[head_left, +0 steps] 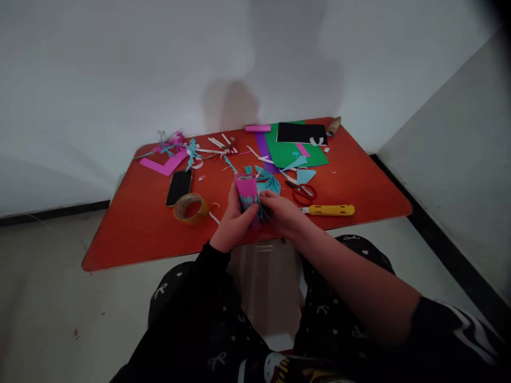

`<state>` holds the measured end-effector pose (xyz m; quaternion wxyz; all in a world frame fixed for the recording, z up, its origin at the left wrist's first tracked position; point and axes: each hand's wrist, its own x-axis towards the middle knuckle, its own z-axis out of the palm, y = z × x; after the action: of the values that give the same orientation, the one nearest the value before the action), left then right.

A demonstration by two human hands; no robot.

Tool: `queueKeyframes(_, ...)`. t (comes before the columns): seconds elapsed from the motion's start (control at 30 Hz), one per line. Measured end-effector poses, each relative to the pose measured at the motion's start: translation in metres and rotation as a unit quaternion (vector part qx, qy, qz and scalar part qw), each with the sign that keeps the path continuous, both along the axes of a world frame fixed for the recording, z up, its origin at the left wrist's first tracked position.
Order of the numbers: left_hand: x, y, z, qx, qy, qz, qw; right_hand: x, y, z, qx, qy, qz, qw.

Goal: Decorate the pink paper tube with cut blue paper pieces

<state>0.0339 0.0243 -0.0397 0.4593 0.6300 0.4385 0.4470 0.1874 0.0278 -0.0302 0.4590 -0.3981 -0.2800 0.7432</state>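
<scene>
My left hand (233, 221) is wrapped round a pink paper tube (246, 186) decorated with blue paper shapes, held upright near the front of the table. On the tube's right side, my right hand (277, 210) has its fingers closed on blue fringed paper (262, 211); its fingertips are partly hidden. Just behind the hands lies a folded blue paper fan (271, 183). To the right of my right hand are scissors (304, 192) with dark red handles and a yellow-handled cutter knife (331, 210).
On the orange table (120, 234), a tape roll (190, 208) and a phone (179, 187) lie left. Pink paper (165, 164) and shredded scraps (173, 142) sit behind them. Green (295, 151) and black sheets (301, 132) lie at the back right, before a wall (159, 69).
</scene>
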Motion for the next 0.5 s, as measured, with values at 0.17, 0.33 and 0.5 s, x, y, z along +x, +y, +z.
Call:
queueKeyframes(0.17, 0.005, -0.003, 0.001, 0.007, 0.001, 0.01, 1.0, -0.003, -0.001, 0.0, 0.015, -0.035, -0.019, 0.999)
queueKeyframes(0.33, 0.012, -0.004, 0.0, 0.006, 0.008, 0.04, 0.999, -0.006, -0.005, 0.001, 0.05, -0.103, -0.053, 0.992)
queueKeyframes(0.5, 0.015, -0.004, 0.001, 0.028, 0.015, 0.05, 0.998, -0.007, -0.006, 0.005, 0.038, -0.15, -0.074, 0.985)
